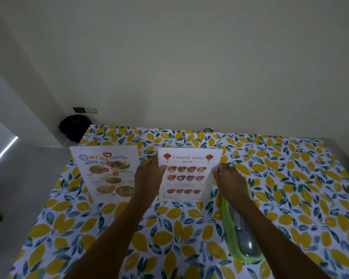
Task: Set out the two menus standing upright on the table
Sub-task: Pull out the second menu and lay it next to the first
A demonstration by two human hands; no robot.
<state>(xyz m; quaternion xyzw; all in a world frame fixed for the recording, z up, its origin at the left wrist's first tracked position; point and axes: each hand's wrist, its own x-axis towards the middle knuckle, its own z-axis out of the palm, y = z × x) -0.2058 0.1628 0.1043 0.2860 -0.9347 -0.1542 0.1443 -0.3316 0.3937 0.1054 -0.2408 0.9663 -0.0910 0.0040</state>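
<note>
Right of the upright Thai picture menu (108,175), the white Chinese food menu card (186,176) stands pinched at both side edges by left hand (148,174) and right hand (229,179), seemingly light, thin, easily toppled.

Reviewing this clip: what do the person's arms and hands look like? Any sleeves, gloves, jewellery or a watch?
Both forearms are bare as far as the picture shows, with no sleeves in view. The left hand and right hand wear no gloves, and no watch, bracelet or ring is visible. The light is dim, so small details such as nail polish cannot be made out.
</note>
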